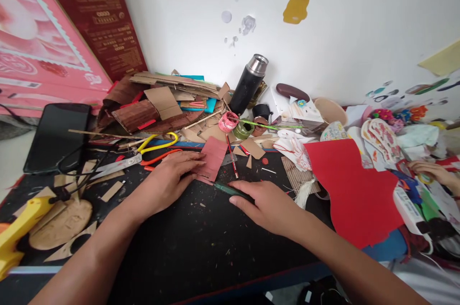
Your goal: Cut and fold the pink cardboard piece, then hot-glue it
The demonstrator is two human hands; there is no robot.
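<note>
A pink painted piece of cardboard [213, 154] lies on the black work surface [179, 252]. My left hand [176, 173] grips it at its left edge, fingertips on top and thumb near the lower corner. In my right hand [264, 202] is a dark green craft knife [232, 192], its front end at the cardboard's lower edge. The blade itself is too small to make out. A red pencil [232, 156] lies just right of the cardboard. Scissors [138, 154] with yellow and orange handles rest open, left of my left hand.
Open paint jars [228, 122] and a black thermos [249, 84] stand behind. Cardboard scraps [165, 103] are heaped at back left. A phone [57, 137] and yellow glue gun [32, 221] are on the left. Red sheet [355, 190] lies right, near another person's hand [434, 173].
</note>
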